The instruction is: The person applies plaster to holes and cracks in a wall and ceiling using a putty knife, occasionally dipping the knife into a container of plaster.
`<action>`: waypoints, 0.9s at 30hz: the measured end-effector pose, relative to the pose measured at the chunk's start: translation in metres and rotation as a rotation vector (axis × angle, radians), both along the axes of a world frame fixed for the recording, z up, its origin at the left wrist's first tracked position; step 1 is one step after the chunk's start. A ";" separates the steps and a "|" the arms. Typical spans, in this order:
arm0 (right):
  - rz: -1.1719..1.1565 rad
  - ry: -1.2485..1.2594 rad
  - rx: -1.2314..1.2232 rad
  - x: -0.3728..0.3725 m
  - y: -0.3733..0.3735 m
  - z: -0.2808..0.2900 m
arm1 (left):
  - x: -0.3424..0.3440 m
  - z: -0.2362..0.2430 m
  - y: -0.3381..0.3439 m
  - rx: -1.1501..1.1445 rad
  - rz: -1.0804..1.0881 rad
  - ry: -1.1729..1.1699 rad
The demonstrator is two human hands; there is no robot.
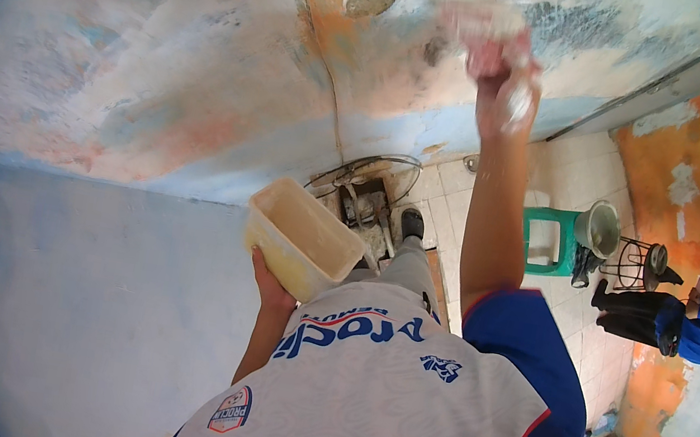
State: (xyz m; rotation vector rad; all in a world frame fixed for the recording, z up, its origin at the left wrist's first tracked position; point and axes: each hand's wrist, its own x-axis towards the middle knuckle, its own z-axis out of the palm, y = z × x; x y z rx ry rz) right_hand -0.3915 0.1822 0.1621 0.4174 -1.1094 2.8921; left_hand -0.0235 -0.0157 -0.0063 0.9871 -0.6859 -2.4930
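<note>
My right hand point(503, 87) is raised against the mottled blue, white and orange wall point(215, 32), closed on a pinkish-red object point(488, 39), perhaps a cloth or pad, blurred by motion. White residue coats part of that hand. Below, at my left side, my left hand point(267, 279) grips a translucent cream plastic container point(297, 238) by its side, its fingers partly hidden by it. Its open top shows a pale inside. Cracks and a peeled patch point(370, 2) mark the wall near my right hand.
Near my feet are a cluttered box point(362, 202) and cable loop. To the right stand a green stool point(544, 263), a grey bucket point(595, 230) and a black metal stool point(631, 268). Another person point(699, 329) in blue is by the orange wall point(697, 164). A pale blue wall point(83, 286) is at left.
</note>
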 end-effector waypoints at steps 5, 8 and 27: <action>-0.098 -0.446 0.256 0.030 -0.016 -0.217 | 0.024 -0.011 0.000 0.039 0.057 -0.046; -0.014 -0.357 0.182 0.008 -0.025 -0.294 | 0.033 -0.013 -0.002 0.075 0.055 -0.032; -0.180 -0.393 0.200 0.012 -0.030 -0.255 | 0.026 -0.001 -0.015 0.032 0.144 -0.033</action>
